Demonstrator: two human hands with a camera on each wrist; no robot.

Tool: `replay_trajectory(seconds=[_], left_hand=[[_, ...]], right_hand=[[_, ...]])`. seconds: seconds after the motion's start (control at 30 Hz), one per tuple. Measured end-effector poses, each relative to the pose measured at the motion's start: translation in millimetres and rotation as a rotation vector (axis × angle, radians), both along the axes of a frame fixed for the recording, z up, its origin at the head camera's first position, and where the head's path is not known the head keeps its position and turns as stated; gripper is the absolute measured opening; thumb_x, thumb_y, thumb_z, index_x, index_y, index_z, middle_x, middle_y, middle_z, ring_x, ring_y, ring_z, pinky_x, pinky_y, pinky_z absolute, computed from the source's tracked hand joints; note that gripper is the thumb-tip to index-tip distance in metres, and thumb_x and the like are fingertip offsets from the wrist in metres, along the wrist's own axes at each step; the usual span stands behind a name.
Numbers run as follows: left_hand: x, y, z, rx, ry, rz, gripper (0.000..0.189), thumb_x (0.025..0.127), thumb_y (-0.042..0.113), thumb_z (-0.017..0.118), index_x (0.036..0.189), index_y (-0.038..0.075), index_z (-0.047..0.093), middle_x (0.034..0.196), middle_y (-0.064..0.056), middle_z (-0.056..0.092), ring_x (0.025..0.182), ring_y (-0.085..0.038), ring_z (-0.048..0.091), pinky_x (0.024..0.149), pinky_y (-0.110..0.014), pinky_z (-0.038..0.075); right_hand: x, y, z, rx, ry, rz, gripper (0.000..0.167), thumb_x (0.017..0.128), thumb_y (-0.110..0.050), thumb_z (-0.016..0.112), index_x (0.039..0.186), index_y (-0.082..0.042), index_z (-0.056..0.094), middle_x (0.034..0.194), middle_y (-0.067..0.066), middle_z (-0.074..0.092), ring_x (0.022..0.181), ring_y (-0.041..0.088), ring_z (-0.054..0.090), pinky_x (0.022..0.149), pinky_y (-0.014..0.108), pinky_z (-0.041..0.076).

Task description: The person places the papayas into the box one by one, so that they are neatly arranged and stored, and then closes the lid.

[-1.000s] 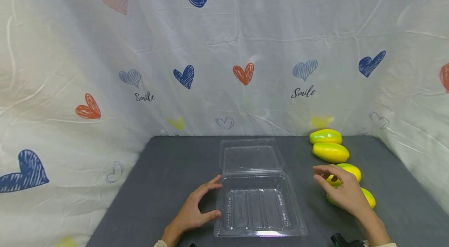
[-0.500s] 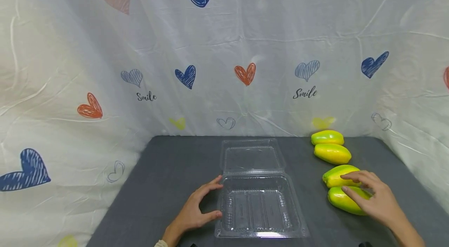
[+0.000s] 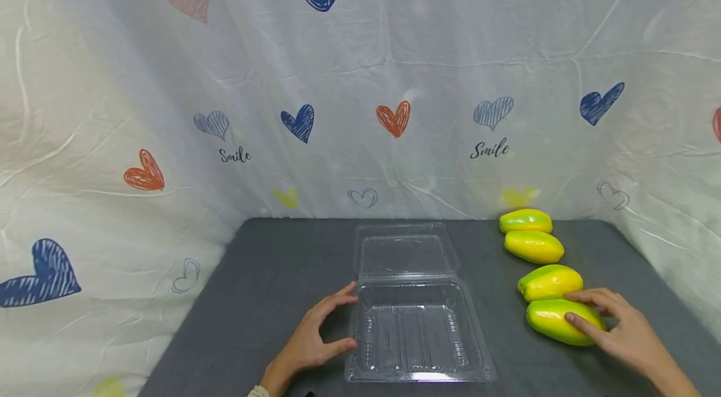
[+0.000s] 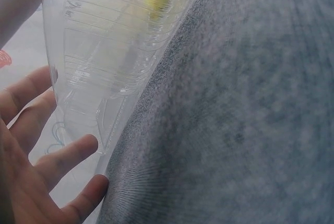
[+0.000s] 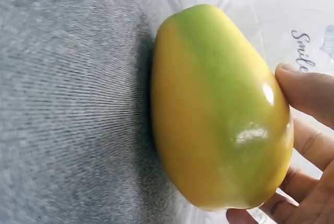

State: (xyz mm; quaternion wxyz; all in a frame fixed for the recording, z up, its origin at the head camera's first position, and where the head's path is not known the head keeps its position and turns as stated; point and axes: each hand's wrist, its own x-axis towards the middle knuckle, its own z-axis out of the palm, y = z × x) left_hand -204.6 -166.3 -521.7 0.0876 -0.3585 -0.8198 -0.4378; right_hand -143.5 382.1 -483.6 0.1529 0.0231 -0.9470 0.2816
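Observation:
A clear plastic clamshell box [image 3: 417, 337] lies in the middle of the table, its lid [image 3: 402, 253] folded back flat. My left hand [image 3: 315, 331] is at the box's left side, fingers and thumb spread at the rim; in the left wrist view, fingertips touch the clear plastic [image 4: 104, 36]. On the right, my right hand [image 3: 628, 331] grips the right end of the nearest yellow-green papaya [image 3: 554, 322], thumb on its near side and fingers over the far side. The right wrist view has this papaya [image 5: 219, 109] large, resting on the cloth, with some fingertips hidden behind it.
A second papaya [image 3: 546, 283] lies right behind the gripped one. Farther back are two more, a papaya [image 3: 534, 247] and another papaya [image 3: 526, 221] by the curtain. A dark grey cloth [image 3: 270, 272] covers the table, and a white heart-printed curtain [image 3: 338, 71] surrounds it.
My right hand has moved right and toward me from above the two near papayas, then come down onto the nearest one. The left hand and the box stay put.

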Motion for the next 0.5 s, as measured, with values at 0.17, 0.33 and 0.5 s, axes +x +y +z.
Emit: replay_trajectory(seconds=[0.17,0.33,0.5], left_hand=[[0.0,0.3,0.1,-0.006,0.005,0.002,0.069,0.079,0.027,0.086,0.14,0.016,0.057,0.161,-0.004,0.044,0.146,-0.021,0.046,0.118,-0.033,0.036],[0.2,0.0,0.3,-0.005,0.023,-0.002,0.069,0.078,0.027,0.086,0.14,0.015,0.057,0.16,-0.008,0.045,0.145,-0.022,0.048,0.118,-0.034,0.037],[0.2,-0.3,0.2,-0.01,0.015,0.004,0.069,0.079,0.028,0.086,0.14,0.016,0.057,0.161,-0.006,0.045,0.144,-0.021,0.048,0.117,-0.035,0.038]], right_hand=[[-1.5,2.4,4.3,0.002,-0.083,0.014,0.032,0.09,-0.036,0.079,0.115,-0.018,0.074,0.109,-0.005,0.067,0.088,-0.023,0.04,0.066,0.021,0.045],[-2.8,5.8,8.7,0.016,-0.227,0.041,0.043,0.094,-0.042,0.073,0.126,-0.014,0.069,0.124,0.016,0.066,0.092,-0.017,0.046,0.068,0.025,0.048],[-3.4,5.2,11.3,0.009,-0.311,0.057,0.051,0.096,-0.045,0.069,0.133,-0.01,0.064,0.133,0.025,0.06,0.108,0.029,0.062,0.073,0.036,0.049]])
